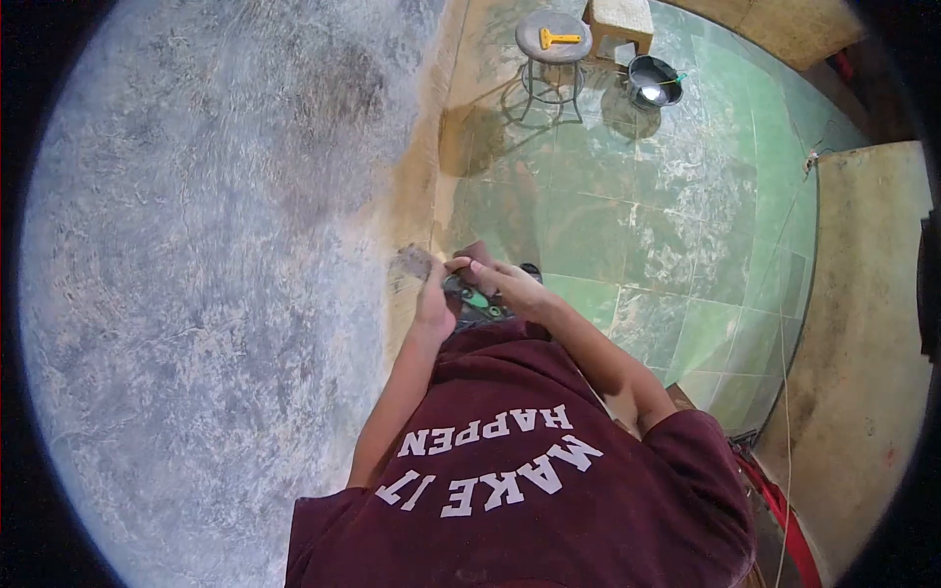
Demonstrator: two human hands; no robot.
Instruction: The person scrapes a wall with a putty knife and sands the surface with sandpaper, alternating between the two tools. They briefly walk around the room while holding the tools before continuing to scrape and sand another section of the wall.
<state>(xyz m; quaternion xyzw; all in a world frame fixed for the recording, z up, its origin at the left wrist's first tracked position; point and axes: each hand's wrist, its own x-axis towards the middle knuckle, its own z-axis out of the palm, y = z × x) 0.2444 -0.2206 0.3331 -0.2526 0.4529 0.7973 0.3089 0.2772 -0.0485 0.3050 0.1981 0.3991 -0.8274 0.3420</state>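
Note:
My left hand (435, 306) is closed, its fingers at a dusty grey flat piece (414, 261) that looks like worn sandpaper. Right beside it, my right hand (512, 286) pinches a reddish-brown piece of sandpaper (472, 253) between thumb and fingers. Both hands nearly touch in front of my waist, and some of the fingertips are hidden. Below them show dark footwear with green parts (478, 298).
A rough grey plastered surface (216, 294) fills the left side. Green tiles (578, 225) cover the floor. Farther off are a round stool (537, 22) with a yellow scraper (559, 38) on it, a black bucket (642, 73) and a pale-topped wooden stool (622, 14).

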